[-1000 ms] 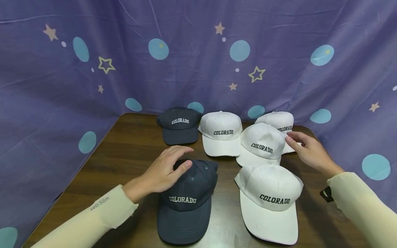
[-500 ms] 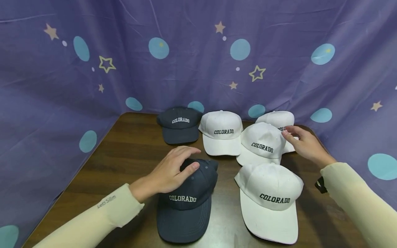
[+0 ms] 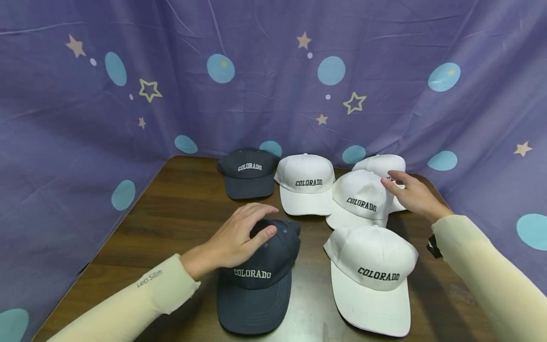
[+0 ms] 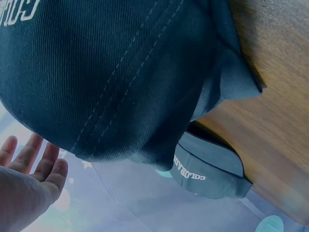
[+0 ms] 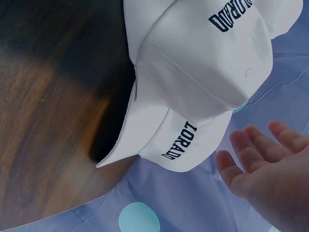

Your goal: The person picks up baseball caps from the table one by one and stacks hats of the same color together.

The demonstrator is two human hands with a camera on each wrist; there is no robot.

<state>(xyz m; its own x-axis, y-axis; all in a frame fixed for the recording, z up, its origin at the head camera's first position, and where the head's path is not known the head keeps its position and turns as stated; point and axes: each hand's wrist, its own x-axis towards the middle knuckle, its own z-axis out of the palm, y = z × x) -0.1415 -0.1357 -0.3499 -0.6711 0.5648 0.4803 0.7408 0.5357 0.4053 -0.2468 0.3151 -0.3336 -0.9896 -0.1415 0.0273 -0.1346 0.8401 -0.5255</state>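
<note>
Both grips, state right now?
Left grip: open, holding nothing, by the front navy cap.
Right grip: open, holding nothing, near the rear white caps.

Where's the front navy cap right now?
In the head view, the front navy cap, partly hidden by the left hand, sits left of the front white cap.

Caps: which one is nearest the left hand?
The front dark cap, with the left hand at its crown. The only other dark cap sits at the back; the four remaining caps are white.
</note>
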